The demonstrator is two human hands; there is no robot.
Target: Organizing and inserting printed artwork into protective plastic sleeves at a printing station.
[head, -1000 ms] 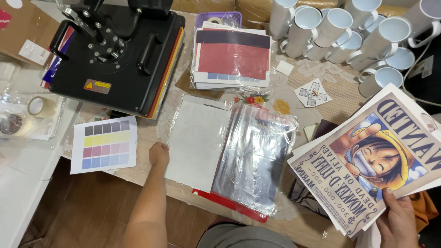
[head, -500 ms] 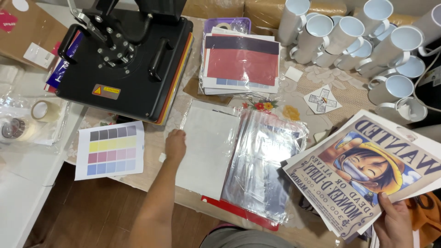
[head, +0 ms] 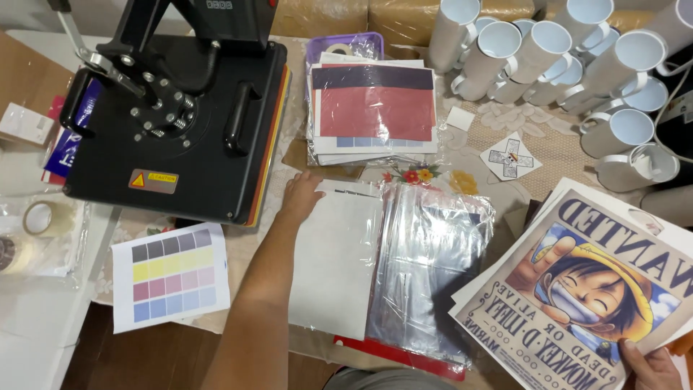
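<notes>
On the far left of the bench (head: pixel 556 148), a roll of clear tape (head: pixel 40 217) is seen lying in a crumpled plastic wrapper, and a printed colour-swatch sheet (head: pixel 171 285) is laid flat beside it, near the bench edge. Behind these, a black heat press (head: pixel 173 108) is stood with a few coloured sheets tucked under its base. Since half a second ago the left hand (head: pixel 302 196) has been slid up the blank white sheet (head: pixel 338 263) from its lower left edge to its top left corner, just beside the press; it is now laid flat with the fingers spread, pressing on the corner rather than closed round anything, which is judged to mean the sheet is being steadied or squared rather than lifted. Partly under that sheet, a stack of clear plastic sleeves (head: pixel 426 271) is spread, with a red sheet showing beneath its lower edge. Behind, a purple tray (head: pixel 339 45) is partly hidden by a wrapped pack of red and dark printed sheets (head: pixel 372 108) resting across it; its contents cannot be told beyond another tape roll. Further right, a cluster of white mugs (head: pixel 577 65) is laid on their sides, all seen empty. At the lower right, the right hand (head: pixel 653 368) is closed on the corner of a stack of cartoon posters (head: pixel 577 289), thumb on top, held much as before.
</notes>
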